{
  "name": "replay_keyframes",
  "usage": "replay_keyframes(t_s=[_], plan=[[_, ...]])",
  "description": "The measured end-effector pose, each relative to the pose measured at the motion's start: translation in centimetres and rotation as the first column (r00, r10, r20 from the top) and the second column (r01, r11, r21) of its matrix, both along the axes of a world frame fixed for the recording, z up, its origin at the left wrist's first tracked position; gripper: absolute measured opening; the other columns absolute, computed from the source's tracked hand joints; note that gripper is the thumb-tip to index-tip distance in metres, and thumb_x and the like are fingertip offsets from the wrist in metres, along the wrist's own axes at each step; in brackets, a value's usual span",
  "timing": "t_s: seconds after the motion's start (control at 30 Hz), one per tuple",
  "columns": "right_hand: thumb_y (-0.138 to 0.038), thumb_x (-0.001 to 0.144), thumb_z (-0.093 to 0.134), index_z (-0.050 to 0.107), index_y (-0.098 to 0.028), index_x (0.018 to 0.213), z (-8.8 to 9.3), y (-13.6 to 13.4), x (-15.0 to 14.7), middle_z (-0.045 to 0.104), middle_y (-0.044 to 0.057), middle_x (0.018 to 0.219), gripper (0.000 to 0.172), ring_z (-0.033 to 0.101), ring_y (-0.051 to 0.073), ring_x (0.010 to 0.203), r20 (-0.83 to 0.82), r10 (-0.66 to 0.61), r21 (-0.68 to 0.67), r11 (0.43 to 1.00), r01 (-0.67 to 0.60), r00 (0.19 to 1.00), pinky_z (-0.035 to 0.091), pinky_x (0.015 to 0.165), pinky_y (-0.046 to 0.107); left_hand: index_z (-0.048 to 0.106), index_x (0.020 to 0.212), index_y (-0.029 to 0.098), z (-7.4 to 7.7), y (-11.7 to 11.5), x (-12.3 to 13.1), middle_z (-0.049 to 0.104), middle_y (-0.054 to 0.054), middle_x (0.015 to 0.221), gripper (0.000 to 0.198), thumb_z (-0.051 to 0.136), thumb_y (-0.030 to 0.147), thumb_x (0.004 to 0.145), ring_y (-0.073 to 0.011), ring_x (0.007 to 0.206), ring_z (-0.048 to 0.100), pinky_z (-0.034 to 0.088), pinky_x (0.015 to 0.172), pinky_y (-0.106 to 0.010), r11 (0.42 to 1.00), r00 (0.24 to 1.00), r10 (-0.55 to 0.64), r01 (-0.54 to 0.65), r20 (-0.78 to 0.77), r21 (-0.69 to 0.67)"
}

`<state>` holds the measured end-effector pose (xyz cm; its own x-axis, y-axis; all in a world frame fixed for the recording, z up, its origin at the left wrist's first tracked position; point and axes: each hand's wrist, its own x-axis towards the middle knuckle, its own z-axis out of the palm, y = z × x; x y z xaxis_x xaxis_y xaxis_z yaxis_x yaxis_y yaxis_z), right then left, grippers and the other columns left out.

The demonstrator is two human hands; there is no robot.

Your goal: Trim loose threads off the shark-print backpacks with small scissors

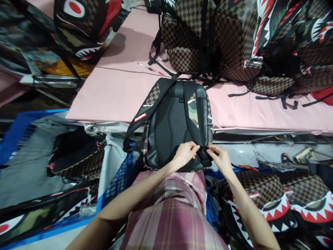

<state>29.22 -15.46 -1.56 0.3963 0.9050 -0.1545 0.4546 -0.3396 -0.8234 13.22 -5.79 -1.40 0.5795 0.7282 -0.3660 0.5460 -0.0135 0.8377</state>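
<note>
A backpack leans against the table edge on my lap, its black padded back toward me. Its left shoulder strap loops out to the side; the right strap, with a camouflage patch, runs down to the bag's lower right corner. There my left hand pinches the lower end of the right strap, fingers curled. My right hand is closed by the bag's lower right side, thumb and fingertips together at the strap's edge and buckle. Exactly what lies between the right fingertips is too small to make out.
A pink-covered table holds several checkered backpacks at the back right and a thin pen-like tool. Blue crates with more bags stand at lower left. Other shark-mouth backpacks sit at lower right.
</note>
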Motion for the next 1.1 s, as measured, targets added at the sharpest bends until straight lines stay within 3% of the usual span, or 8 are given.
replay_keyframes(t_s=[0.13, 0.3, 0.37, 0.47, 0.57, 0.7, 0.87, 1.1], plan=[[-0.033, 0.077, 0.058, 0.065, -0.023, 0.108, -0.6, 0.1, -1.9, 0.069, 0.006, 0.104, 0.033, 0.065, 0.025, 0.095, -0.016, 0.034, -0.004, 0.999, -0.034, 0.999, 0.049, 0.086, 0.039, 0.060, 0.079, 0.013, -0.2, -0.5, 1.0, 0.068, -0.009, 0.068, 0.048, 0.036, 0.053, 0.085, -0.0154, 0.053, 0.064, 0.041, 0.046, -0.021, 0.988, 0.999, -0.009, 0.002, -0.048, -0.154], [-0.037, 0.075, 0.060, 0.069, -0.019, 0.100, -1.1, -0.5, -1.8, 0.070, 0.007, 0.101, 0.032, 0.064, 0.025, 0.094, -0.169, -0.060, 0.016, 0.998, 0.063, 0.984, 0.049, 0.086, 0.039, 0.059, 0.064, 0.015, 0.0, 0.6, 0.7, 0.063, -0.003, 0.052, 0.050, 0.039, 0.057, 0.083, -0.0142, 0.048, 0.061, 0.040, 0.048, -0.021, 0.997, 0.987, -0.073, 0.068, -0.141, -0.039], [-0.038, 0.074, 0.061, 0.070, -0.018, 0.096, -1.2, -0.5, -1.6, 0.070, 0.007, 0.098, 0.032, 0.065, 0.025, 0.092, -0.210, -0.092, 0.018, 0.995, 0.098, 0.973, 0.049, 0.084, 0.039, 0.060, 0.069, 0.016, -0.4, 2.0, 0.1, 0.064, -0.001, 0.056, 0.041, 0.042, 0.050, 0.084, -0.0123, 0.048, 0.061, 0.039, 0.050, -0.020, 0.998, 0.992, 0.056, -0.052, -0.110, 0.040], [-0.039, 0.073, 0.062, 0.071, -0.018, 0.093, -1.1, -0.4, -1.5, 0.071, 0.007, 0.094, 0.031, 0.066, 0.024, 0.088, -0.227, -0.120, 0.002, 0.992, 0.124, 0.966, 0.049, 0.083, 0.039, 0.058, 0.092, 0.017, -1.1, 4.7, -0.1, 0.063, 0.001, 0.060, 0.027, 0.050, 0.041, 0.082, -0.0106, 0.050, 0.060, 0.038, 0.049, -0.018, 0.944, 0.950, 0.312, -0.311, 0.009, 0.107], [-0.040, 0.071, 0.063, 0.071, -0.018, 0.091, -1.0, 0.0, -1.5, 0.071, 0.007, 0.094, 0.031, 0.065, 0.025, 0.089, -0.212, -0.135, -0.005, 0.991, 0.137, 0.968, 0.048, 0.084, 0.038, 0.056, 0.089, 0.016, -1.1, 7.2, 0.5, 0.055, 0.005, 0.049, 0.026, 0.061, 0.038, 0.075, -0.0090, 0.040, 0.052, 0.032, 0.042, -0.017, 0.915, 0.913, 0.401, -0.397, 0.072, -0.071], [-0.042, 0.069, 0.065, 0.071, -0.017, 0.085, -0.8, 0.4, -1.2, 0.071, 0.005, 0.085, 0.030, 0.063, 0.022, 0.081, -0.270, -0.168, -0.017, 0.985, 0.169, 0.948, 0.047, 0.077, 0.033, 0.050, 0.059, 0.015, 0.6, 8.3, 0.9, 0.043, 0.006, 0.039, 0.024, 0.062, 0.031, 0.072, -0.0055, 0.033, 0.040, 0.024, 0.037, -0.017, 0.910, 0.918, 0.366, -0.319, 0.150, -0.265], [-0.047, 0.066, 0.066, 0.061, -0.015, 0.059, -0.2, 0.6, -0.8, 0.053, -0.003, 0.052, 0.034, 0.045, 0.010, 0.050, -0.396, -0.198, -0.036, 0.979, 0.200, 0.897, 0.035, 0.050, 0.023, 0.060, 0.072, 0.012, 3.0, 7.5, -0.2, 0.054, 0.001, 0.052, 0.011, 0.063, 0.022, 0.069, -0.0070, 0.046, 0.051, 0.028, 0.037, -0.015, 0.863, 0.811, 0.452, -0.292, 0.372, -0.411], [-0.049, 0.064, 0.067, 0.056, -0.015, 0.056, 0.1, 1.1, -1.0, 0.043, -0.005, 0.049, 0.036, 0.036, 0.008, 0.048, -0.442, -0.208, -0.070, 0.978, 0.198, 0.873, 0.030, 0.048, 0.022, 0.062, 0.074, 0.010, 3.6, 7.6, -0.2, 0.055, 0.000, 0.052, 0.011, 0.059, 0.020, 0.070, -0.0073, 0.047, 0.051, 0.030, 0.038, -0.014, 0.841, 0.801, 0.481, -0.305, 0.357, -0.447]])
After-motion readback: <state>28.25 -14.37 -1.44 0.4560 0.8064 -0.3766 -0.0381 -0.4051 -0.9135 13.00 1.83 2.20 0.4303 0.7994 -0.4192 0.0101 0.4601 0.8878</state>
